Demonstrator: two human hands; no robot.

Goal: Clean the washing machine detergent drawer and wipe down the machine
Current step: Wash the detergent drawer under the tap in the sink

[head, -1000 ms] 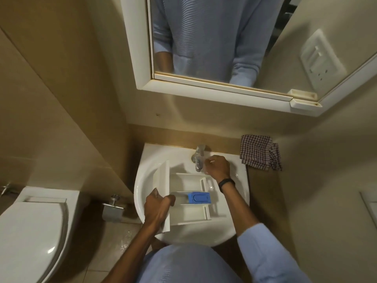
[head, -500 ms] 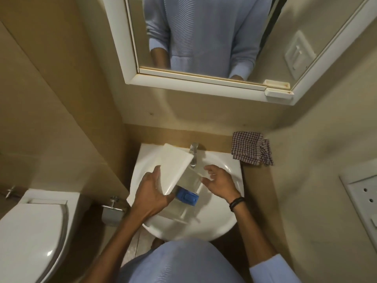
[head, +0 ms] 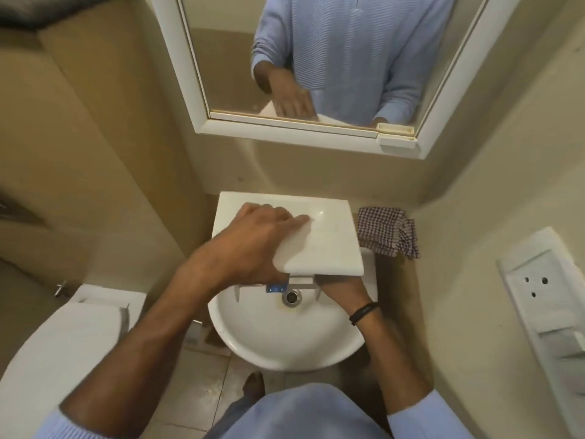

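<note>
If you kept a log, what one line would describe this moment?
left hand: grips drawer over sink | right hand: under drawer, fingers hidden | cloth: beside sink, untouched

Drawer (head: 319,245) above sink (head: 285,343), cloth (head: 387,231) to its right, toilet (head: 63,343) left

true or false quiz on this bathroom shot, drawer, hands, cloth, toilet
The left hand holds the drawer above the sink. True.
The checked cloth lies in the sink. False: it lies beside the sink, to its right.
The right hand is mostly hidden under the drawer. True.
The toilet lid is raised. False: it is down.
The black band is on the left wrist. False: it is on the right wrist.
</note>
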